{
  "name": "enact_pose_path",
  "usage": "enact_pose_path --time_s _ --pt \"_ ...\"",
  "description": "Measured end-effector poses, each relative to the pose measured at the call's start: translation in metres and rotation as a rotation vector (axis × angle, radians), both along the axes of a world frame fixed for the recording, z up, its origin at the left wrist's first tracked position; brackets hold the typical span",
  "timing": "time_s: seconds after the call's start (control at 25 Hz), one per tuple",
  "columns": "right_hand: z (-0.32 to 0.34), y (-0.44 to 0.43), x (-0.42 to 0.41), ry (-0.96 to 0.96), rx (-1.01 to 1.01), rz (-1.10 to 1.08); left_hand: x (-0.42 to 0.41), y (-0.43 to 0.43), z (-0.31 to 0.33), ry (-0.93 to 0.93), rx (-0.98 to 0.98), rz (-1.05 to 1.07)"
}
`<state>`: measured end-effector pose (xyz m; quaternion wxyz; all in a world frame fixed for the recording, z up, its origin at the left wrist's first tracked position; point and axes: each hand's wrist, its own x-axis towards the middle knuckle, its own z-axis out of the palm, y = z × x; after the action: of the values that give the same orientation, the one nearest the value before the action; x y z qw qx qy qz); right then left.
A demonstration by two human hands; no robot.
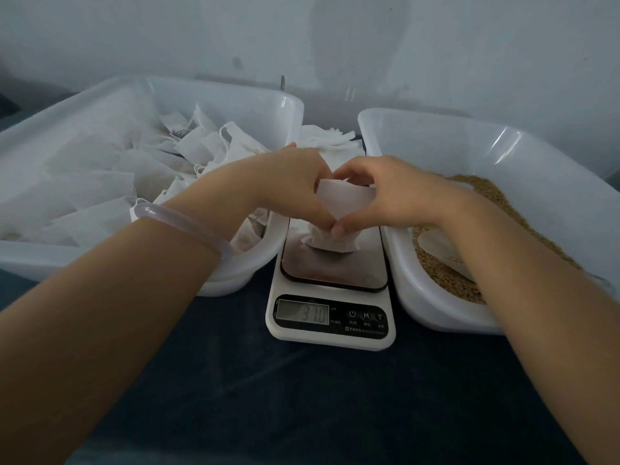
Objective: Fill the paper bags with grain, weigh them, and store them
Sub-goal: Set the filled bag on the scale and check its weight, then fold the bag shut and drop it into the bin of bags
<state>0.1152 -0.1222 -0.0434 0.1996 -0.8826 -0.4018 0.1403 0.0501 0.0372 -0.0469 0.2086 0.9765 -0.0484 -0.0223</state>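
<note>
A small white paper bag (339, 209) stands on the platform of a white digital scale (330, 297), its bulging bottom resting on the dark plate. My left hand (288, 186) and my right hand (385, 193) both pinch the bag's top, thumbs meeting in front of it. The scale's display shows blurred digits. A white tub (503, 156) on the right holds brown grain (446, 276) with a scoop-like white piece (439, 243) lying in it.
A white tub (100, 260) on the left is piled with several white paper bags. A stack of flat white bags (330, 137) lies behind the scale. All stand on a dark blue cloth (302, 397). A pale wall rises behind.
</note>
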Motion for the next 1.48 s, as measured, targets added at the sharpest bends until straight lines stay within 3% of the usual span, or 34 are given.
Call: enact_pose_path --time_s 0.76,0.88,0.96,1.04,1.12,1.24,1.4,1.48 --pt "-0.002 -0.001 0.002 0.007 0.004 0.017 0.0 0.002 -0.002 0.021 0.003 -0.012" --pt "-0.002 -0.001 0.001 0.011 0.152 -0.028 0.001 0.001 0.001 -0.014 -0.032 0.033" --pt "0.001 -0.002 0.0 -0.035 0.44 -0.132 0.003 0.01 0.007 -0.209 -0.236 0.188" --pt "0.006 -0.005 0.004 -0.071 0.667 -0.237 0.005 0.024 0.017 -0.523 -0.489 0.418" --pt "0.007 -0.007 0.006 -0.071 0.734 -0.281 0.004 0.039 0.022 -0.677 -0.446 0.651" --pt "0.005 -0.007 0.006 -0.054 0.679 -0.269 0.005 0.054 0.012 -0.467 -0.216 0.766" --pt "0.003 -0.007 0.005 -0.067 0.612 -0.237 0.015 0.065 -0.007 -0.186 -0.577 0.844" --pt "0.002 -0.008 0.005 -0.066 0.595 -0.232 0.017 0.069 -0.013 -0.138 -0.602 0.853"
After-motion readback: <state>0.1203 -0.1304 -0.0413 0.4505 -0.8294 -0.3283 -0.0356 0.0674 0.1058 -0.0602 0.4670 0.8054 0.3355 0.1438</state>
